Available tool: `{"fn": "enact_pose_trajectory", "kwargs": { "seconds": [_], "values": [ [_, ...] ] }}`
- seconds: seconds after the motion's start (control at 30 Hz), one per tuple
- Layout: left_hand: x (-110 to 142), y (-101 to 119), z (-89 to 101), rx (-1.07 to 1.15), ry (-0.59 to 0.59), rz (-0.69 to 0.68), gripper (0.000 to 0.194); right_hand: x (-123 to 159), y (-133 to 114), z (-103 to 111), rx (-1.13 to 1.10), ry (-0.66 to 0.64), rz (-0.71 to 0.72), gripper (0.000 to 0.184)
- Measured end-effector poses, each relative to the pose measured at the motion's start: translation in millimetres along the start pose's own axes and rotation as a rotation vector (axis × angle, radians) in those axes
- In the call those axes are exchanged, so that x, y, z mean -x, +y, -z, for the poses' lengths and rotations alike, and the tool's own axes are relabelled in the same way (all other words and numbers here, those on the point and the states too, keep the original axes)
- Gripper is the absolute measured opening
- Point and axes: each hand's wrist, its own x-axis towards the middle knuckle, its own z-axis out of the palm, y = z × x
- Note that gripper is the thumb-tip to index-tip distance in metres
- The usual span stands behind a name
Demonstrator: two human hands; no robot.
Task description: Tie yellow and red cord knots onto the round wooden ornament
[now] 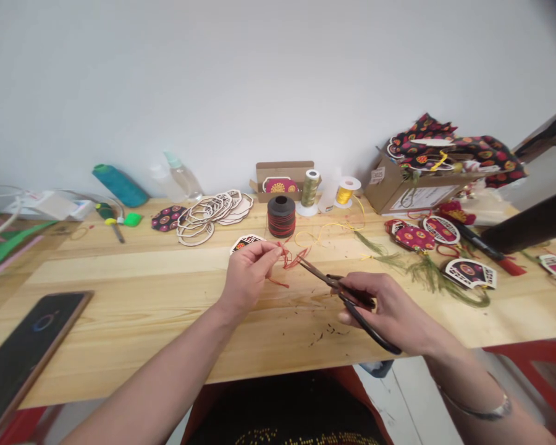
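Observation:
My left hand [249,278] pinches a small knotted red cord [291,258] between thumb and fingers, above the pine table top [176,327]. My right hand [383,307] grips a pair of black-handled scissors [338,289]. Their metal blades reach left, with the tips close to the red cord, and a few loose thread trimmings lie on the wood below. I cannot tell whether the blades touch the cord. A bracelet circles my right wrist [479,408].
At the back stand a black-and-red thread spool, gold thread spools, stacked wooden cutout frames and a cardboard box of patterned fabric. Fabric-and-wood ornaments with green tassels lie at right. A phone lies at front left; a screwdriver, bottles and a power strip stand at back left.

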Motion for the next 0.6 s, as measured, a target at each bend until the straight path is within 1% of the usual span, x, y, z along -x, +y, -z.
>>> {"fn": "enact_pose_trajectory", "kwargs": {
  "seconds": [0.07,0.2,0.6],
  "values": [
    [0,-1,0.0,-0.005,-0.012,-0.007,0.011,-5,0,-5,-0.036,-0.018,-0.021,0.031],
    [1,1,-0.7,0.000,-0.025,-0.011,0.012,-10,1,-11,-0.036,-0.032,-0.046,0.031],
    [2,1,-1.4,-0.012,-0.035,-0.006,0.014,-13,3,-14,-0.012,-0.018,-0.108,0.028]
  ]
}}
